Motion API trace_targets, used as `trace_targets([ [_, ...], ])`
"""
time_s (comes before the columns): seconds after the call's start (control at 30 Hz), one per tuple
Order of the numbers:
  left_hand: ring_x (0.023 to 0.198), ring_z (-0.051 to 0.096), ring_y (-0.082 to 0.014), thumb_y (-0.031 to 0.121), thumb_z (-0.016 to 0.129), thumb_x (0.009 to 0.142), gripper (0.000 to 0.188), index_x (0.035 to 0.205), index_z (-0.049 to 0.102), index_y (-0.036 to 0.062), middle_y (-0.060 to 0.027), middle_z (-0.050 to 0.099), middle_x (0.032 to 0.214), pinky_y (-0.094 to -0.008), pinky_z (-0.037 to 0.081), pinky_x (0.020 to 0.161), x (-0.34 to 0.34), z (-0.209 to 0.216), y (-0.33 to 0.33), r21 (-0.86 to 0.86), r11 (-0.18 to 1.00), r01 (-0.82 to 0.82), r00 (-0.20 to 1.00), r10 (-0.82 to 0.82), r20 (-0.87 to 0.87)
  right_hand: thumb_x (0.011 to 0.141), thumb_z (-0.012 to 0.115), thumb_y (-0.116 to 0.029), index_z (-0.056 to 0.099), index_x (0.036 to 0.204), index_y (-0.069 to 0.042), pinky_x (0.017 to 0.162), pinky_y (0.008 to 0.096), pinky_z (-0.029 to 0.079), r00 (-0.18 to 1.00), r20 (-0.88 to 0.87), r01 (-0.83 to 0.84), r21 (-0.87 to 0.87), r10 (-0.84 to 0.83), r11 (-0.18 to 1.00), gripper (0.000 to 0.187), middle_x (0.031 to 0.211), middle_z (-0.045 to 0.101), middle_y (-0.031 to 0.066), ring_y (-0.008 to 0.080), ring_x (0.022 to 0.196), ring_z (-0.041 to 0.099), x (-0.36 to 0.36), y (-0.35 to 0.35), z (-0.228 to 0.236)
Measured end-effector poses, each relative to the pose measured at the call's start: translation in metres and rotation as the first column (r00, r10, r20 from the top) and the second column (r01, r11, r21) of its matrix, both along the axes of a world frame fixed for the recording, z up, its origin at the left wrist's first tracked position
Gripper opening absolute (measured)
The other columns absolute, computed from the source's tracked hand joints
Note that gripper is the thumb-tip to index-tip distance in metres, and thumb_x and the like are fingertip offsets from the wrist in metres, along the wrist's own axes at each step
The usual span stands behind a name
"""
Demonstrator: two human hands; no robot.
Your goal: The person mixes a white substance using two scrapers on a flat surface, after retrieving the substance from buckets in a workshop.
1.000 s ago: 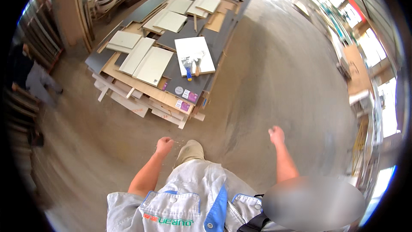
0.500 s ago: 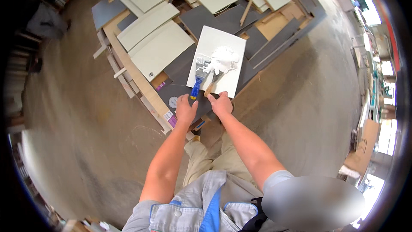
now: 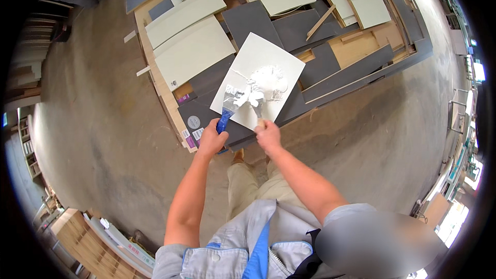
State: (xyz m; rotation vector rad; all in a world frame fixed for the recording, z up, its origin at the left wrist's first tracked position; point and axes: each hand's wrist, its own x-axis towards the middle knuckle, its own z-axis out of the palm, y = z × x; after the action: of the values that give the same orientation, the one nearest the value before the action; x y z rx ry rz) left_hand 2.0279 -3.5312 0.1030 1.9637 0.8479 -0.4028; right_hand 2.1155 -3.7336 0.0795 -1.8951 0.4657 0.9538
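Note:
My left hand (image 3: 211, 139) is closed around the blue handle of a putty knife (image 3: 224, 121), whose wide blade is smeared with white paste. In my right hand (image 3: 268, 137) I grip a second putty knife (image 3: 260, 121) with a light wooden handle, its blade end touching the paste. Both blades point away from me over a white rectangular board (image 3: 243, 62), close to each other. A heap of thick white paste (image 3: 268, 78) is spread across the middle of the board. The board lies tilted at an angle on dark grey panels, near the front edge of a stack.
The low stack holds white panels (image 3: 194, 49), dark grey panels (image 3: 250, 23) and wooden strips (image 3: 321, 22). Concrete floor (image 3: 330, 129) surrounds it. A wooden unit (image 3: 85, 245) stands at lower left, racks (image 3: 26, 77) at far left.
Both my hands have closed around the knife handles they were reaching at. The wooden-handled knife has swung more upright, its blade now at the paste. The whole view has turned somewhat.

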Motion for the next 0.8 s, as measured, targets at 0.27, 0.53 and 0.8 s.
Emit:
trace_targets([
  [0.27, 0.082, 0.067, -0.0353, 0.018, 0.062, 0.072, 0.047, 0.115, 0.066, 0.0002, -0.0215, 0.068, 0.087, -0.0399, 0.052, 0.077, 0.027, 0.025, -0.012, -0.139, 0.990, -0.018, 1.000, 0.017, -0.004, 0.083, 0.068, -0.027, 0.072, 0.102, -0.005, 0.072, 0.0384, 0.052, 0.863, 0.204, -0.428, -0.190, 0.462, 0.884, 0.029, 0.083, 0.071, 0.0146, 0.0271, 0.077, 0.069, 0.124, -0.084, 0.073],
  [0.53, 0.100, 0.067, -0.0394, 0.029, 0.062, 0.080, 0.048, 0.120, 0.067, 0.0034, -0.0243, 0.070, 0.106, -0.0437, 0.052, 0.089, 0.082, 0.038, -0.007, 0.047, 0.990, 0.133, 0.989, -0.136, 0.061, 0.084, 0.073, -0.026, 0.074, 0.094, -0.001, 0.060, 0.0321, 0.046, 0.829, 0.211, -0.461, -0.265, 0.518, 0.847, 0.028, 0.068, 0.064, 0.0065, 0.0133, 0.062, 0.058, 0.192, -0.087, 0.047],
  [0.8, 0.094, 0.068, -0.0382, 0.030, 0.062, 0.079, 0.046, 0.116, 0.069, 0.0028, -0.0221, 0.071, 0.099, -0.0440, 0.053, 0.085, 0.104, 0.056, -0.012, 0.025, 0.985, 0.172, 0.985, -0.172, -0.006, 0.085, 0.065, -0.026, 0.073, 0.096, -0.006, 0.069, 0.0430, 0.053, 0.574, 0.342, -0.551, -0.511, 0.744, 0.660, 0.024, 0.076, 0.067, 0.0148, 0.0300, 0.076, 0.068, 0.180, -0.057, 0.079],
])
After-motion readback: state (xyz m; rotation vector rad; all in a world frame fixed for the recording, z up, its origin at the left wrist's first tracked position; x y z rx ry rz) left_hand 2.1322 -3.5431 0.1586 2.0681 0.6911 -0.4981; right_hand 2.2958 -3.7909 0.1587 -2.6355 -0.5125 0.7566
